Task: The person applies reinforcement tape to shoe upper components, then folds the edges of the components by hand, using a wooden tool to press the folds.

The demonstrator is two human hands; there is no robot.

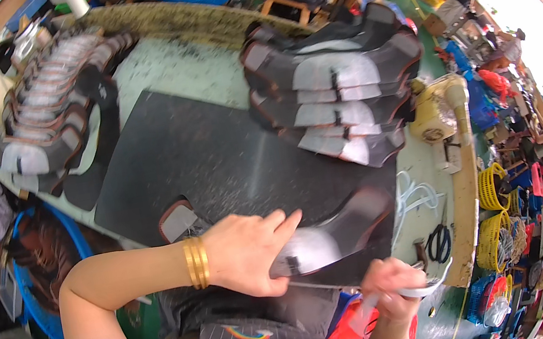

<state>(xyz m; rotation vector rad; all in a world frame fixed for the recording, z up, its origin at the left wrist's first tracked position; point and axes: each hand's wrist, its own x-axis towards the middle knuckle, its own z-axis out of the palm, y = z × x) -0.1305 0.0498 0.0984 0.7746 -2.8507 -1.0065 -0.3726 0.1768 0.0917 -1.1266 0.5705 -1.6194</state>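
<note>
A dark grey shoe upper (314, 247) with a pale panel lies at the near edge of the black mat, blurred at its right end. My left hand (250, 253) is on its left part, thumb at the near edge and fingers over the top, holding it. My right hand (394, 286), smeared by motion, is closed on a white strip (420, 291) to the right of the upper. A thin pale line runs between the two hands. Behind my left wrist, another upper (180, 220) is partly hidden.
The black mat (209, 144) lies on a pale green table. Overlapping rows of uppers stand at far left (30, 157) and far right (335, 75). Black-handled scissors (438, 243), white cord (418, 196) and a yellowish machine (434, 110) are on the right. People sit nearby.
</note>
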